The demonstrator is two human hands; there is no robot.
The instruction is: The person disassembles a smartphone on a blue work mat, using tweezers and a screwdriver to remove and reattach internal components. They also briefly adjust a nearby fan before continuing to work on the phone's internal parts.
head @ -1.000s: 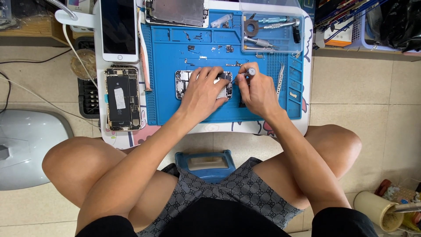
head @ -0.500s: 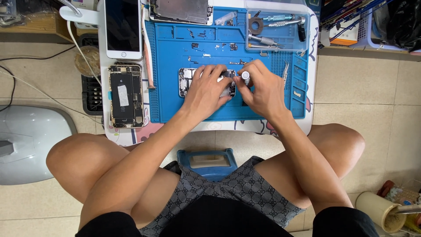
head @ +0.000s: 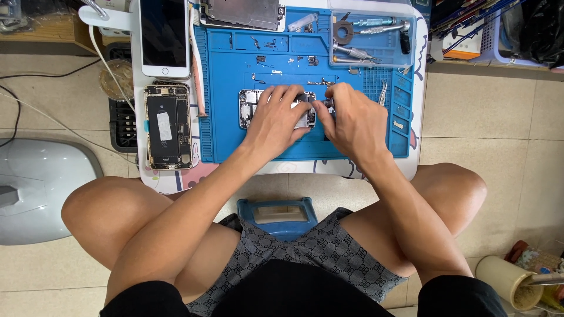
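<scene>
Left hand [head: 277, 120] lies flat on the opened phone chassis [head: 249, 108], fingers spread, at mat centre. Right hand [head: 351, 120], at 3 o'clock of it, pinches something small, unclear what. Blue repair mat [head: 364, 147]; second opened phone [head: 168, 125] at 9 o'clock.

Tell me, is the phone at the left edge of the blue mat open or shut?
Open. The phone lies flat with no screen on it; its battery and inner parts show. Neither hand touches it.
</scene>
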